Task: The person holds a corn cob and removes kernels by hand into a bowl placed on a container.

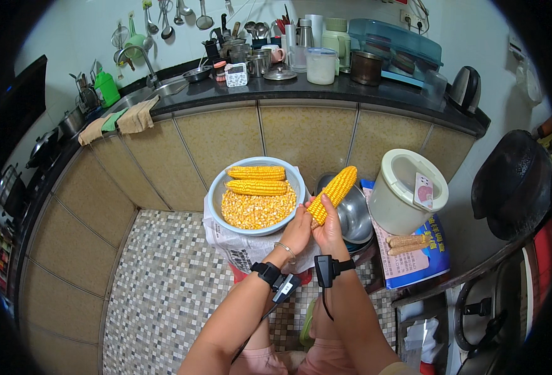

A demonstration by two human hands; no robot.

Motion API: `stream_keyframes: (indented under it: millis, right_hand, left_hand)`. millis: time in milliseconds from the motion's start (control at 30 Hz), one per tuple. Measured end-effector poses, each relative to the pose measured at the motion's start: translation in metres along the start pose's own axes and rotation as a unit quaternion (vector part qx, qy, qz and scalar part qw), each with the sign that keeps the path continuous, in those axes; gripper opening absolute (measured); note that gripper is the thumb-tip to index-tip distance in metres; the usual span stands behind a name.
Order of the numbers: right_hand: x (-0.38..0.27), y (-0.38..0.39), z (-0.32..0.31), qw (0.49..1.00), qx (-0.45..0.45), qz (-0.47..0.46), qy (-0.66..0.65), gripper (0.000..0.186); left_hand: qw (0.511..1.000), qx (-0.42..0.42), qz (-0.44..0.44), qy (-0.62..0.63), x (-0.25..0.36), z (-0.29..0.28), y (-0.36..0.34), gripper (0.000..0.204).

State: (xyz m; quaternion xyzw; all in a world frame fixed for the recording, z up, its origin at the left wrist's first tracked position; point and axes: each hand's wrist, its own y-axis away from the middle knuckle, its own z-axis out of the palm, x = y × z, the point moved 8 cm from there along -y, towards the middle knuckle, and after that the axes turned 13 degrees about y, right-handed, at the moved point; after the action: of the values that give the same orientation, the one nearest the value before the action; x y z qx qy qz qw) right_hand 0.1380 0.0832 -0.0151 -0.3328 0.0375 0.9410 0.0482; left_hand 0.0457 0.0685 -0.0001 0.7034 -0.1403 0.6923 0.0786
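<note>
An ear of yellow corn, its kernels mostly on, slants up and to the right in front of me. My right hand is wrapped round its lower part. My left hand is closed against the same lower end, its fingertips partly hidden. Just left of the hands sits a light blue bowl. Loose corn kernels fill its near part, and two whole ears, a far ear and a nearer ear, lie across them.
Newspaper lies under the bowl. Metal bowls stand right of my hands, beside a lidded cream bucket. Stripped cobs rest on a printed sheet. Ahead runs a dark counter crowded with kitchenware; a wok hangs at right.
</note>
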Motion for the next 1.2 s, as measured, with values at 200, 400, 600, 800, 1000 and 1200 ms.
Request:
stream_keyframes:
  millis: [200,400,600,800,1000,1200]
  right_hand:
    - [0.001,0.000,0.000,1.000,-0.004,0.002,-0.004,0.023]
    - [-0.001,0.000,-0.001,1.000,-0.002,-0.006,-0.005,0.023]
    - [0.000,0.000,-0.001,1.000,-0.004,-0.004,0.003,0.023]
    - [-0.002,0.000,-0.001,1.000,-0.006,0.002,-0.007,0.022]
    - [-0.010,0.005,0.005,1.000,-0.004,-0.006,0.006,0.023]
    - [-0.015,0.008,0.007,1.000,-0.007,-0.017,0.017,0.025]
  left_hand:
    - [1.000,0.006,0.009,-0.004,-0.001,0.001,0.000,0.056]
    - [1.000,0.000,-0.012,-0.007,-0.004,0.002,0.000,0.060]
    - [1.000,0.005,0.004,0.014,-0.006,0.001,-0.001,0.051]
    - [1.000,-0.014,-0.004,0.021,-0.002,0.000,-0.001,0.038]
    - [0.994,0.071,0.087,-0.002,0.016,-0.020,0.000,0.020]
    - [0.981,0.072,0.172,-0.046,0.067,-0.018,0.019,0.020]
